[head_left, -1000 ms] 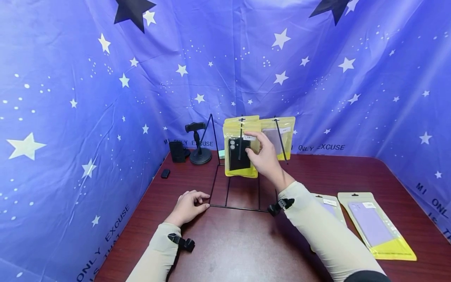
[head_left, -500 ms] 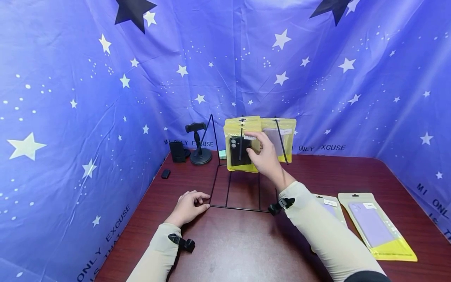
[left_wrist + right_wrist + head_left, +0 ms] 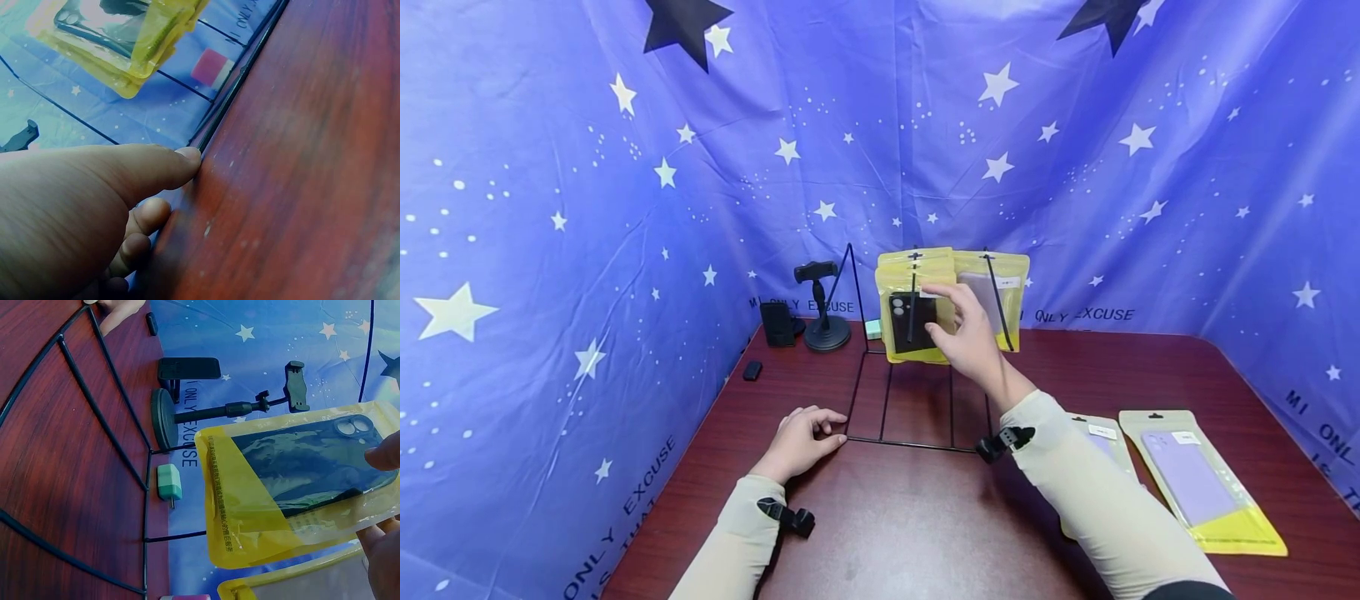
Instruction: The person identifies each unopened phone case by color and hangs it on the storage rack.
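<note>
A black wire display rack (image 3: pixel 880 438) stands on the table, with packaged phone cases hanging from its hooks. My right hand (image 3: pixel 973 337) is at the front yellow-edged pouch, which holds a black phone case (image 3: pixel 910 323). In the right wrist view its thumb (image 3: pixel 386 453) lies over the case, while the other fingers (image 3: pixel 382 550) are at the pouch's edge, partly hidden. Another pouch with a pale case (image 3: pixel 1007 292) hangs on the hook to the right. My left hand (image 3: pixel 801 437) holds the rack's near left corner, thumb tip (image 3: pixel 189 156) against the base bar.
Two pouches with lilac phone cases lie at the right: one lilac case (image 3: pixel 1191 475) in full view, the other pouch (image 3: pixel 1101 442) partly under my right sleeve. A black phone stand (image 3: pixel 827 329), a dark upright holder (image 3: pixel 777 323) and a small black object (image 3: pixel 752 370) stand back left.
The front pouch's lower edge has risen slightly and its case hangs a little higher. My right hand has shifted slightly right and down. The left hand has stayed at the rack's corner.
</note>
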Demonstrator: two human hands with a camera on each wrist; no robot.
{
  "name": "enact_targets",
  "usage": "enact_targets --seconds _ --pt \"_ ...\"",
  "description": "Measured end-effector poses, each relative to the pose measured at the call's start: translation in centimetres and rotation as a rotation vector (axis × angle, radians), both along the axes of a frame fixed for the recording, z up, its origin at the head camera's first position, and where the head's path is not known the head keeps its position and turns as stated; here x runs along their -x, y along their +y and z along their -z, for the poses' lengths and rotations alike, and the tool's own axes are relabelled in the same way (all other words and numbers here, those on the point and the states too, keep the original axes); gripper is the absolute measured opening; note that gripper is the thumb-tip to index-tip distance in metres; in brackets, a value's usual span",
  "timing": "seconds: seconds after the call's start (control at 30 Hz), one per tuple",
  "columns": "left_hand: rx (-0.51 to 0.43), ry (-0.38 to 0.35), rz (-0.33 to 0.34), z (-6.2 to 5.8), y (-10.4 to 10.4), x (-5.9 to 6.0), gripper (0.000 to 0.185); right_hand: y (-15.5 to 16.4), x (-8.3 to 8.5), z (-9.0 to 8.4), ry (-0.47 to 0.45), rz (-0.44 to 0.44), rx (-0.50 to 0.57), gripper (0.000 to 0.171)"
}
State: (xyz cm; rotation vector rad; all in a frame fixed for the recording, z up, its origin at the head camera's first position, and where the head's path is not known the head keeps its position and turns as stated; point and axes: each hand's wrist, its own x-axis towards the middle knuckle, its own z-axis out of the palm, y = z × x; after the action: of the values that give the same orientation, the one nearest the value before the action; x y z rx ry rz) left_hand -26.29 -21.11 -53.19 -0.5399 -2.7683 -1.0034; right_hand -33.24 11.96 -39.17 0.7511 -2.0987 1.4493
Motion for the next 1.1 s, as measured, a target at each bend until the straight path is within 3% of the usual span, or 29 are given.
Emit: enact_targets --seconds 0.43,0.73,1.1 --pt "0.008 0.014 -0.002 0.1 0.0 0.0 0.027 1.6 -1.5 0.7 0.001 -0.059 0.093 0.060" --pt "0.010 0.004 -0.002 0.1 0.0 0.0 0.027 3.1 -5.4 -0.3 0.084 -0.002 0.037 0.053" --pt "0.011 0.007 -0.012 0.2 0.0 0.0 0.027 7.5 -6.5 3.2 0.046 0.108 -0.044 0.060"
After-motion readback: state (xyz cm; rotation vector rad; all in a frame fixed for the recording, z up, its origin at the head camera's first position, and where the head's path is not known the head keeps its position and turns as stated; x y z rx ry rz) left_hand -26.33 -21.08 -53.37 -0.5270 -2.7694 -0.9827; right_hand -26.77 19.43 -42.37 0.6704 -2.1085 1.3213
